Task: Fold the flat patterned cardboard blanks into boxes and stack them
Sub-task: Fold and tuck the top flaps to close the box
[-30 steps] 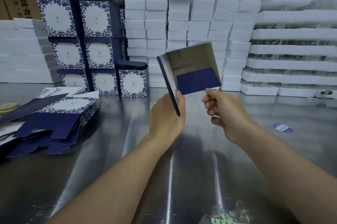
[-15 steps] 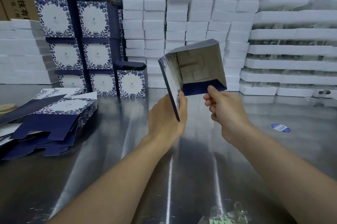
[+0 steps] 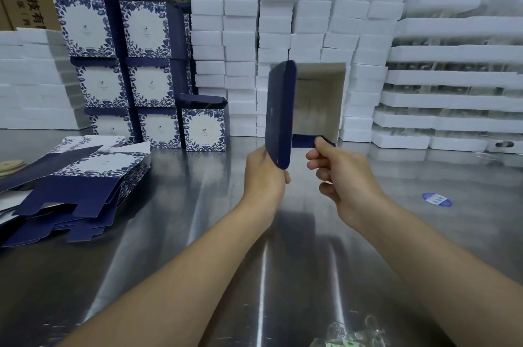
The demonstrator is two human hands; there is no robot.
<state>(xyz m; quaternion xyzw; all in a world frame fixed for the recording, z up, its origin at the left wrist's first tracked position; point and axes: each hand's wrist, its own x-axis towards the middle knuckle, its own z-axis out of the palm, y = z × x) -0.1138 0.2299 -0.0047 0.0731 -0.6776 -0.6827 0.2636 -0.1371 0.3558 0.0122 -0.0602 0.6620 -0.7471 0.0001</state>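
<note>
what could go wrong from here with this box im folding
1. The half-open box is up in the air, with the left hand gripping only its lower corner, so it may twist or collapse flat.
2. The right hand pinches just the thin navy flap; a hard pull could crease it crookedly or tear it.

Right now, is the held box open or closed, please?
Open: the box shows its bare grey inside, and the right hand pinches a blue flap.
</note>
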